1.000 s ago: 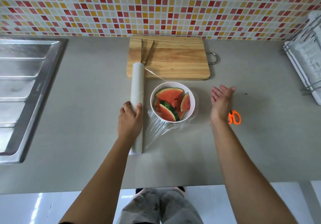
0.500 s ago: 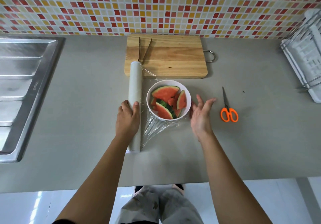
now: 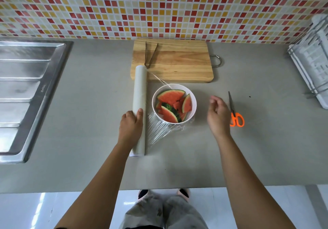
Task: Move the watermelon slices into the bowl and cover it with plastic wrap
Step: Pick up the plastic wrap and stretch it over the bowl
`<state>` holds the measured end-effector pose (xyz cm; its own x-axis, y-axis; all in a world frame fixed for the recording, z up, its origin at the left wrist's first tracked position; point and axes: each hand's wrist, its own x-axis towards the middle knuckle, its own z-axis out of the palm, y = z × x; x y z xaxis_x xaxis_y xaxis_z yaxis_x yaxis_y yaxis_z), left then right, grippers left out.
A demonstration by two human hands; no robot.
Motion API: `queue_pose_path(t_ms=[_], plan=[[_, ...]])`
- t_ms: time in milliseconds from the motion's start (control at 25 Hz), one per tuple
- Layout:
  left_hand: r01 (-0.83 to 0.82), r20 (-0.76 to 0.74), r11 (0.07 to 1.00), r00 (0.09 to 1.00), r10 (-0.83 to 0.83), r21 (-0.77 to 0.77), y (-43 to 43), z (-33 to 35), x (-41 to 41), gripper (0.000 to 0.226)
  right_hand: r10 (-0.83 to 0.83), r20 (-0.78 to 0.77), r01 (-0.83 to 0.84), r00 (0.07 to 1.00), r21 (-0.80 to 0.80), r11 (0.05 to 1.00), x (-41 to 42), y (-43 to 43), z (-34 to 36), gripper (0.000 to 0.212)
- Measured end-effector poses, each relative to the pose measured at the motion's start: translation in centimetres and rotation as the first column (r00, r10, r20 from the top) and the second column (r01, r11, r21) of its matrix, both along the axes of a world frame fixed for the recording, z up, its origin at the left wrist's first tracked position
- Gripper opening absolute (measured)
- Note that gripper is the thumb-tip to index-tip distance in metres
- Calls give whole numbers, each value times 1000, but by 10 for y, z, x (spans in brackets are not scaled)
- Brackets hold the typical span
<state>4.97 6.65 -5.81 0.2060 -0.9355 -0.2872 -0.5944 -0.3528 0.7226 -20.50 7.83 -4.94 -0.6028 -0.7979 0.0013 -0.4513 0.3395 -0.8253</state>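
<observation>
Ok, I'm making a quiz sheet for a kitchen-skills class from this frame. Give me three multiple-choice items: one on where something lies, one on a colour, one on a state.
1. Where do the tongs lie?
A. on the cutting board
B. in the sink
C. in the bowl

2. What colour are the handles of the scissors?
A. blue
B. orange
C. black

3. What is the left hand doing?
A. lifting the bowl
B. holding the scissors
C. holding the plastic wrap roll down on the counter

Answers: 1 A, the tongs rest on the board's left part. 2 B, the loops are bright orange beside the empty right hand. 3 C, the fingers curl over the roll while film stretches from it to the bowl with the watermelon slices.
</observation>
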Motion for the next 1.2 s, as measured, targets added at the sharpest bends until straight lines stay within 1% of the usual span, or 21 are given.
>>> queue_pose_path(t_ms=[160,280,400,560,600,680,760,800,840,920,1200], plan=[[-35,-2,999,999,34,-19,0,3,-1,45,67,178,-82,982,83,993,26,-18,4,39],[-40,17,998,999,41,-40,1,4,-3,45,84,188,-118,979,179,977,30,-20,-2,41],[-43,21,998,999,44,-48,1,3,-5,45,107,136,-133,985,193,972,31,-20,-6,36],[-45,12,998,999,46,-51,2,4,-4,44,141,-50,-133,989,142,981,31,-22,-3,33],[-47,12,997,999,48,-54,2,4,-4,44,125,-47,-118,991,125,985,30,-24,-3,32],[-54,12,997,998,55,-54,3,5,-4,44,101,42,-104,994,94,990,29,-28,0,35],[-63,8,997,998,63,-45,3,4,-4,44,143,109,-156,984,124,980,27,-33,1,35],[-65,8,997,998,65,-43,3,4,-4,45,183,106,-198,977,156,968,26,-36,1,33],[-66,9,997,998,66,-43,3,4,-5,45,219,82,-231,972,187,955,25,-38,1,34],[-66,6,997,998,66,-48,2,5,-7,45,243,29,-244,969,217,945,25,-39,2,39],[-68,20,996,997,69,-54,6,3,-13,47,212,-125,-188,969,181,965,23,-35,3,39]])
